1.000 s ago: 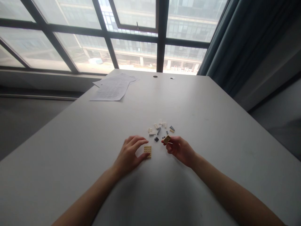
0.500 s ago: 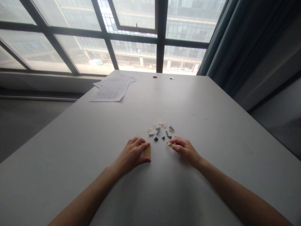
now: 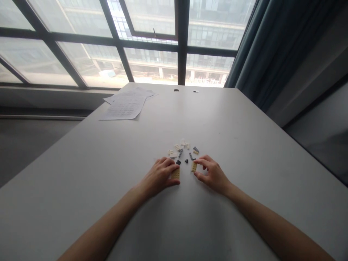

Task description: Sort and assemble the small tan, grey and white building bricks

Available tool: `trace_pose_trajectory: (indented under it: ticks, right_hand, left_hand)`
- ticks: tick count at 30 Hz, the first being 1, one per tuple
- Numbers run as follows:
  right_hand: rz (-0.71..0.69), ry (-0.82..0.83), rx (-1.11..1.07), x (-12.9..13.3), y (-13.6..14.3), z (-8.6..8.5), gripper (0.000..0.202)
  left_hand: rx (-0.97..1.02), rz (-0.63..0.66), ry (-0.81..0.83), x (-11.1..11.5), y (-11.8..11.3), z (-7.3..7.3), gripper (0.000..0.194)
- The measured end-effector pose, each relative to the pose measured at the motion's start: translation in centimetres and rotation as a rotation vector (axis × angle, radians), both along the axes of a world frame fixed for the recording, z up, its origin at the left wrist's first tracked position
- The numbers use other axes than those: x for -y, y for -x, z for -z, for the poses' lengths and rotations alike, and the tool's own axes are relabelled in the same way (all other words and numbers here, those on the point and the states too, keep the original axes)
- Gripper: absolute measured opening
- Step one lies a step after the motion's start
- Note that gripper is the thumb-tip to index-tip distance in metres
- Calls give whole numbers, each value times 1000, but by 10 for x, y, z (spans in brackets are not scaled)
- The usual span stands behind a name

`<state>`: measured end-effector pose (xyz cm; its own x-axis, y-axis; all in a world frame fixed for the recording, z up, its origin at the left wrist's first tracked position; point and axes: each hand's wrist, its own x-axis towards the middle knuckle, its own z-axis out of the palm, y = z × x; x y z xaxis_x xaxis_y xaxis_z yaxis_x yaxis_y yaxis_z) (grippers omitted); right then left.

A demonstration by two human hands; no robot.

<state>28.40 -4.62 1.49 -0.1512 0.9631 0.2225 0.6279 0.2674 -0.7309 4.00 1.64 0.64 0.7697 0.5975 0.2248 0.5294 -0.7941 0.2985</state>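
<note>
My left hand (image 3: 165, 172) grips a tan studded building plate (image 3: 176, 174) between thumb and fingers, low over the white table. Across a small gap, my right hand (image 3: 212, 173) pinches a smaller tan studded plate (image 3: 194, 166) by its ends, its studs showing. Just beyond the hands lie loose building bricks: white pieces (image 3: 177, 147), a long grey piece (image 3: 181, 153), a blue-grey piece (image 3: 196, 149), and a small black piece (image 3: 186, 161). Another black piece (image 3: 178, 162) lies close to my left fingertips. The palm side of my left hand is hidden.
The white table (image 3: 136, 224) stretches away to a large window (image 3: 152, 65). Printed papers (image 3: 123, 108) lie at its far left. Two cable holes are near the far edge, one of them a dark hole (image 3: 176, 90). A dark curtain (image 3: 252, 54) hangs on the right.
My right hand has turned its tan plate from edge-on to studs showing and spread its grip to the ends. My left hand, with its plate, has shifted right, closer to it.
</note>
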Motion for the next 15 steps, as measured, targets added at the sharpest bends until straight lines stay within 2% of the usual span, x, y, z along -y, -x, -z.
trace_pose_trajectory:
  ticks: [4, 7, 12, 15]
  right_hand:
    - [-10, -27, -7, 1, 2, 1, 34]
    - [10, 33, -116, 2, 4, -1, 32]
    - [0, 429, -641, 6, 11, -7, 28]
    - [-8, 615, -955, 9, 17, -10, 27]
  left_hand:
    - [2, 0, -6, 1, 0, 1, 46]
    - [7, 0, -13, 2, 2, 1, 47]
    - [28, -5, -27, 3, 3, 2, 53]
    - [137, -12, -79, 5, 1, 0, 59]
